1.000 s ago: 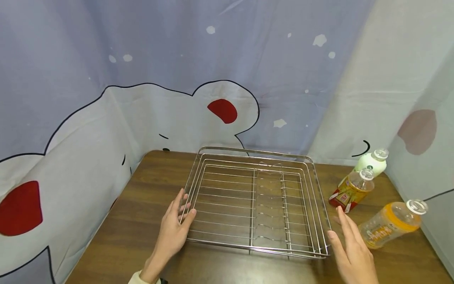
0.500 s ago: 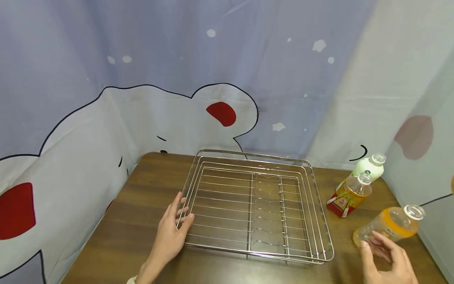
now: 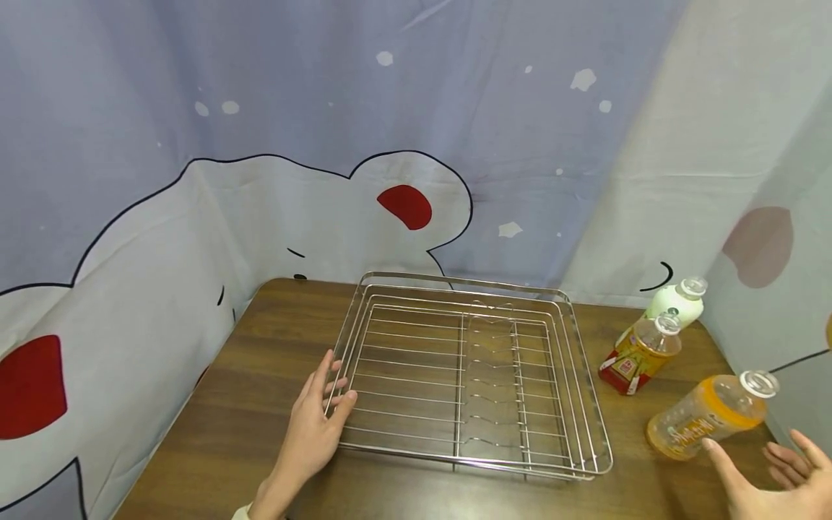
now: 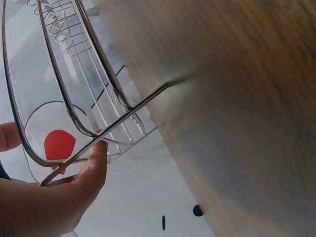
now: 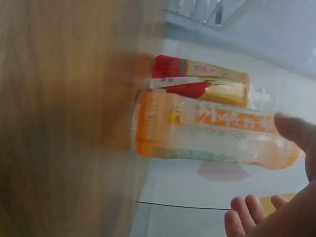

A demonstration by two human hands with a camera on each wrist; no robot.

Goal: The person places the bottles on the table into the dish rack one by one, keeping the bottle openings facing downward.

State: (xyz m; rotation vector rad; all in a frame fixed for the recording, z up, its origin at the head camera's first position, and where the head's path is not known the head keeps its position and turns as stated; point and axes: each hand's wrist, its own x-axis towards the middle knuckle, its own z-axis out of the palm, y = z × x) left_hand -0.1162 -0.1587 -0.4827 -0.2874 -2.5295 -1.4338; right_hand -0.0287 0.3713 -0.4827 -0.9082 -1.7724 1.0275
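Observation:
A wire dish rack (image 3: 490,375) of shiny metal stands on the wooden table. My left hand (image 3: 315,426) holds its near left side, the rim passing between thumb and fingers. In the left wrist view, the fingers (image 4: 94,168) lie against the rack's bent wires (image 4: 59,98). At the right, a clear bottle with orange bands (image 3: 708,415) stands uncapped. My right hand (image 3: 789,484) is spread beside it, thumb toward the bottle and fingers beyond it on the right. In the right wrist view a space shows between the bottle (image 5: 212,131) and the fingers (image 5: 247,215).
Behind the orange-banded bottle stand a red and yellow bottle (image 3: 640,354) and a pale green bottle (image 3: 676,303), close together. The wooden table (image 3: 260,361) extends left of the rack. Printed cloth (image 3: 312,87) hangs behind and at both sides.
My right hand has moved from the rack's right corner, past the front of the orange-banded bottle, to its right side. My left hand stays at the rack. The bottles stand where they were.

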